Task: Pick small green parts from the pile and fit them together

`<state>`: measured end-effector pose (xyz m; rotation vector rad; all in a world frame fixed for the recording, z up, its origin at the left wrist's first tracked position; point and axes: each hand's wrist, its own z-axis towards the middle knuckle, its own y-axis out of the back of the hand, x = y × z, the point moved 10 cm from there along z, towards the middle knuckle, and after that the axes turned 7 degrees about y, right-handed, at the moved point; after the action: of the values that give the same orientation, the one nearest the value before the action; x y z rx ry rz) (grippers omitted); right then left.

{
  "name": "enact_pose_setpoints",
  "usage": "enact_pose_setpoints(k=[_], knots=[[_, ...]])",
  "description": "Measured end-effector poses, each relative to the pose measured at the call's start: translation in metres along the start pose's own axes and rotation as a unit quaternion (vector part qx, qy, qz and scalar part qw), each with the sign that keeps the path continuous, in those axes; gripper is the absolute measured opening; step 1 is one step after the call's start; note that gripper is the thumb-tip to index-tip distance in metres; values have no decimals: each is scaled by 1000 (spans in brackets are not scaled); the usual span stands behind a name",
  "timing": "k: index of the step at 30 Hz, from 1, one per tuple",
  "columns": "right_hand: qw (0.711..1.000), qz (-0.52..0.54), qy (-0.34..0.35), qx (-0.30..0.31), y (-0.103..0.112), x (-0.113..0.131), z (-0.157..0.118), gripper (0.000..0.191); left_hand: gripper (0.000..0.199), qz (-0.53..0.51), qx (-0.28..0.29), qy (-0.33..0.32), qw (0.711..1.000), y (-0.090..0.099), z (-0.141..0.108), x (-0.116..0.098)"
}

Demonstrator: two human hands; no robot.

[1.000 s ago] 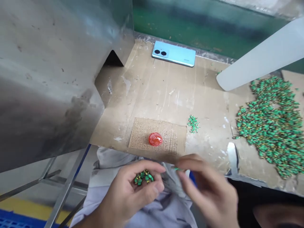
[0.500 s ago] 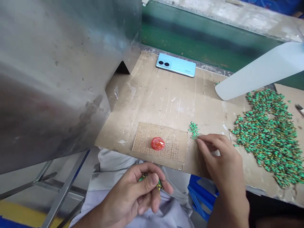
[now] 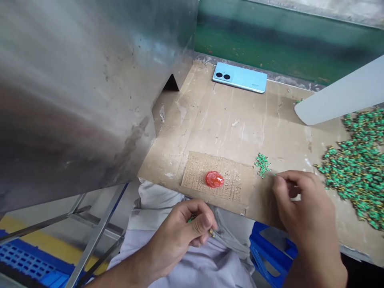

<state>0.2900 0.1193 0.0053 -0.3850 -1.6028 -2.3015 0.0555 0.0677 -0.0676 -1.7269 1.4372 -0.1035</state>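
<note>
My left hand (image 3: 192,230) is curled over my lap below the table edge. Its fingers close around small green and yellow pieces (image 3: 211,233), a few showing at the fingertips. Over the cardboard, my right hand (image 3: 303,200) pinches with thumb and forefinger; a tiny green piece (image 3: 275,175) shows at the tips. Just left of it lies a small heap of green bits (image 3: 262,164). A glossy red drop-shaped lump (image 3: 214,179) rests on a cardboard rectangle (image 3: 192,172) covered in small holes or dots.
A large pile of green and yellow pieces (image 3: 360,172) spreads at the right. Behind it slants a white tube-like object (image 3: 345,94). A light blue phone (image 3: 240,77) lies at the back. A big metal housing (image 3: 90,100) fills the left side; a blue stool (image 3: 270,254) stands below.
The view has shifted, moving the table things rightward in the picture. My left fingers have curled in tighter over the pieces. My right hand has drawn slightly away from the small green heap.
</note>
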Motion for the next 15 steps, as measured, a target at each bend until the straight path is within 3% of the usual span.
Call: enact_pose_setpoints(k=[2, 5, 8, 10, 15], knots=[[996, 86, 19, 7, 4, 18, -4, 12, 49, 18, 0, 0, 1000, -1, -1, -3], [967, 217, 110, 70, 1, 67, -15, 8, 36, 116, -8, -16, 993, -5, -5, -12], [935, 255, 198, 144, -10, 110, -32, 13, 26, 234, -20, -38, 971, -11, -9, -18], [928, 251, 222, 165, -17, 121, -41, 16, 24, 289, -31, -46, 956, -12, -10, -19], [931, 213, 251, 159, -15, 118, -52, 22, 22, 392, -60, -87, 914, -15, -14, -29]])
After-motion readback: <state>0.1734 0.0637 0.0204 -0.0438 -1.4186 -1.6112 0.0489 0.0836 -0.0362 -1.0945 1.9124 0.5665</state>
